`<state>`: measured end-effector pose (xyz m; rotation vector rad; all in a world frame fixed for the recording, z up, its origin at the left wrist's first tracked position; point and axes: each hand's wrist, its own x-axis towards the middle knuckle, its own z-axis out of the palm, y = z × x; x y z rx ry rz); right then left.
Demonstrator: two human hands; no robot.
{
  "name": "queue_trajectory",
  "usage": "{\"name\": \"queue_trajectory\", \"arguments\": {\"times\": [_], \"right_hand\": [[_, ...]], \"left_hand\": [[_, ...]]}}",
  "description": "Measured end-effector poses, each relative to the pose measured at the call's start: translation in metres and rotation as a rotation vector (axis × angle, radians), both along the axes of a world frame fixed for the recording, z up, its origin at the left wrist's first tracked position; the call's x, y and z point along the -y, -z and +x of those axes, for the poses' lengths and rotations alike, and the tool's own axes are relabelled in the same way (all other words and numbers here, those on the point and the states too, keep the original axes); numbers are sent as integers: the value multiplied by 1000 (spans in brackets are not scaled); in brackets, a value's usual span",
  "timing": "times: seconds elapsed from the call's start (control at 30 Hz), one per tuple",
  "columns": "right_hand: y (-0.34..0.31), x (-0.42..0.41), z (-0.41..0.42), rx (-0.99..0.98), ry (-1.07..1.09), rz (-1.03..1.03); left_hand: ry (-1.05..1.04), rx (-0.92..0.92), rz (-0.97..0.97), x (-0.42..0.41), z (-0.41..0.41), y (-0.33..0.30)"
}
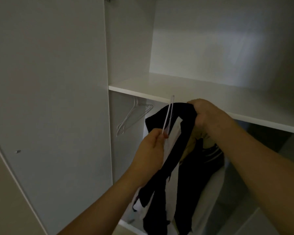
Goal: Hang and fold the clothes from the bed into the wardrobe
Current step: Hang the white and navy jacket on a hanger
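Two bare forearms, nearest the lens: left hand (149, 148) pinches one white hanger (168, 114), right hand (202, 114) grips the top of one black-and-white garment (175, 160), held below the wardrobe shelf (143, 92) front edge. Best handling, by judgement: thread the hanger inside the neckline, seat both shoulders evenly. Spare hangers (132, 116) at the compartment's left, apparently two or three.

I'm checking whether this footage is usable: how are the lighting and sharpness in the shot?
Head view: dim overall, with one soft bright patch on the wardrobe's back wall; the compartment under the shelf is in deep shadow, so the dark garment loses its detail; the white hanger and both hands look slightly soft; wide-angle bending shows at the door edge.
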<state>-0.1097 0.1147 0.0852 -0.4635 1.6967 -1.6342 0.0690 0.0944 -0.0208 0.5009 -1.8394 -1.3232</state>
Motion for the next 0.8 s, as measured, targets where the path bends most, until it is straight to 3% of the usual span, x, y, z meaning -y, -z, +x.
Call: {"name": "queue_trajectory", "arguments": {"times": [0.1,0.13,0.17,0.23,0.27,0.37,0.43,0.53,0.63,0.73,0.8], "right_hand": [[3,-4,1,22,17,107],[4,-3,4,43,80,30],[2,-1,8,135,155,-173],[4,8,5,42,279,-490],[5,5,8,-92,195,-485],[4,-1,19,-496,-207,-171],[-4,-6,29,-576,-335,-216],[-18,-16,32,-575,-436,-234],[-17,-30,24,-684,-507,-15],[2,-39,18,-604,-536,91],[13,-43,17,-587,-511,113]], "left_hand": [[83,139,-7,3,5,3],[96,198,-24,2,7,7],[111,253,-42,1,8,13],[144,372,-50,-2,10,23],[163,441,-48,-3,9,26],[222,726,18,6,-3,22],[217,808,198,12,-7,23],[128,606,666,24,-8,30],[216,306,1087,36,-11,22],[168,-45,1229,44,-10,9],[113,-153,1228,47,-10,1]]}}
